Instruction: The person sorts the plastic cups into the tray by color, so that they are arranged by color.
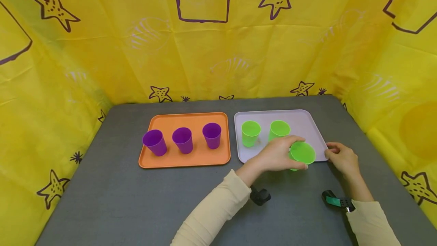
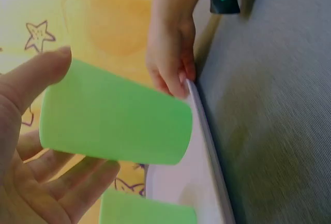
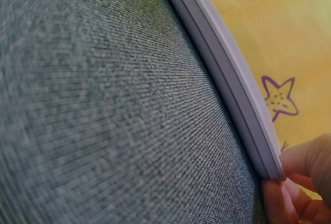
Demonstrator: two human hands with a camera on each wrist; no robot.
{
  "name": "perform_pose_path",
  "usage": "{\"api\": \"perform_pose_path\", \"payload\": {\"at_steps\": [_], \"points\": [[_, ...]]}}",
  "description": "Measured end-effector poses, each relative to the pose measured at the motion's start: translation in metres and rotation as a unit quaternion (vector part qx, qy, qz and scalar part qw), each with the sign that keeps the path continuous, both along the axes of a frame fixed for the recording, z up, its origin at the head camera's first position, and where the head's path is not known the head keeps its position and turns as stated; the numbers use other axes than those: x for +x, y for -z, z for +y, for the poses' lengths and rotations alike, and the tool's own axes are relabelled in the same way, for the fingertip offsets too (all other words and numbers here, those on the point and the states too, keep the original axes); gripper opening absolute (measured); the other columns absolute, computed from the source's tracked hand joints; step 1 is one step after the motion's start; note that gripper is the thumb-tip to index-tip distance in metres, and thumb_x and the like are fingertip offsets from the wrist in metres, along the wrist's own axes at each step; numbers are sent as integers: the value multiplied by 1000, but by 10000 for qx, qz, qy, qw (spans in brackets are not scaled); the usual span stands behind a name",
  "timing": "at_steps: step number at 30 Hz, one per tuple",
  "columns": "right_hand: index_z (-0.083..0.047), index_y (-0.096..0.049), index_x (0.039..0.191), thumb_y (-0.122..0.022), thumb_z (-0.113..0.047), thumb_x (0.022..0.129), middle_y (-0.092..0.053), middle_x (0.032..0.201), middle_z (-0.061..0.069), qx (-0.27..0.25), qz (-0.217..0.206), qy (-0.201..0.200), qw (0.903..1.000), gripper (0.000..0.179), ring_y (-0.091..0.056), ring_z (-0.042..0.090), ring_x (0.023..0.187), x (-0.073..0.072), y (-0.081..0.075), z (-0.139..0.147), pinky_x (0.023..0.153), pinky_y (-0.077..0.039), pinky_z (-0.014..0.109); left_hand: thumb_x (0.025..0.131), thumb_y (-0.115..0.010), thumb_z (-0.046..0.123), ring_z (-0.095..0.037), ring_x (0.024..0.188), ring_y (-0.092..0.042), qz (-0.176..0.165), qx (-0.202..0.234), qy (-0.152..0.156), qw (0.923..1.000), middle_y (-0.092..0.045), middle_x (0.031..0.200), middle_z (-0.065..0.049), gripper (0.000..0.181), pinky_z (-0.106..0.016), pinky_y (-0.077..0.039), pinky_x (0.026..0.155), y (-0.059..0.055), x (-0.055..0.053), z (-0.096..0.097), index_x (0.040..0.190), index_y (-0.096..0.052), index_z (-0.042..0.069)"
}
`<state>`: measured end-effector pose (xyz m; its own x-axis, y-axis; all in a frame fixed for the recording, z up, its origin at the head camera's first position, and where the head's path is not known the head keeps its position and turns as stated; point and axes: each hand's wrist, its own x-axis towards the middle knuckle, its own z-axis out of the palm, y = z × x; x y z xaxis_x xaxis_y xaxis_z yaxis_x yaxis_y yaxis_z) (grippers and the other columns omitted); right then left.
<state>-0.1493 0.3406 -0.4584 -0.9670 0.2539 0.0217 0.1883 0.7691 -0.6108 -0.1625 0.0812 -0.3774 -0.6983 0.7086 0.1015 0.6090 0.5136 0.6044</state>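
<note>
My left hand (image 1: 278,155) holds a green cup (image 1: 303,152) by its rim end, thumb on one side and fingers on the other, over the front right part of the lilac tray (image 1: 300,116). In the left wrist view that cup (image 2: 114,115) appears raised, its base near the tray. Two more green cups stand upright on the tray, one at the left (image 1: 250,134) and one in the middle (image 1: 279,129), partly hidden by my hand. My right hand (image 1: 343,158) pinches the tray's front right corner between thumb and fingers, as the right wrist view shows.
To the left, an orange tray (image 1: 184,119) bears three purple cups: one left (image 1: 155,143), one middle (image 1: 183,141) and one right (image 1: 212,136). Both trays lie on a grey table (image 1: 153,204). A yellow patterned cloth (image 1: 205,60) hangs behind and along the sides.
</note>
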Motion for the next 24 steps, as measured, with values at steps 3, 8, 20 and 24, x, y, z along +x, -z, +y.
{"api": "perform_pose_path", "payload": {"at_steps": [3, 8, 20, 24], "points": [[3, -59, 114, -54, -19, 83, -66, 89, 18, 33, 7, 12, 10000, 38, -50, 4, 60, 0, 0, 1, 52, -40, 21, 74, -72, 45, -2, 119, -45, 90, -9, -174, 9998, -50, 132, 10, 70, -12, -35, 97, -3, -1, 12, 133, -47, 18], [3, -59, 114, -55, -20, 85, -66, 89, 18, 11, 27, -5, 10000, 38, -51, -1, 55, 0, 0, 2, 50, -41, 20, 74, -71, 46, -3, 116, -48, 249, 5, -569, 9981, -52, 129, 9, 68, -12, -38, 92, -3, -4, 29, 132, -48, 18], [2, -59, 115, -55, -21, 85, -67, 87, 14, -42, -43, 6, 10000, 38, -51, -2, 56, -1, 0, 2, 52, -41, 21, 71, -72, 51, -1, 104, -53, 317, -137, -1707, 9847, -55, 122, 12, 69, -13, -43, 78, 12, -11, 64, 129, -49, 23], [1, -59, 115, -55, -21, 84, -67, 87, 14, -33, -31, 6, 10000, 38, -50, -4, 55, -1, 1, 1, 53, -39, 22, 71, -71, 53, -2, 99, -53, 374, -266, -2135, 9759, -56, 117, 12, 69, -14, -43, 76, 15, -12, 77, 129, -48, 24]]}}
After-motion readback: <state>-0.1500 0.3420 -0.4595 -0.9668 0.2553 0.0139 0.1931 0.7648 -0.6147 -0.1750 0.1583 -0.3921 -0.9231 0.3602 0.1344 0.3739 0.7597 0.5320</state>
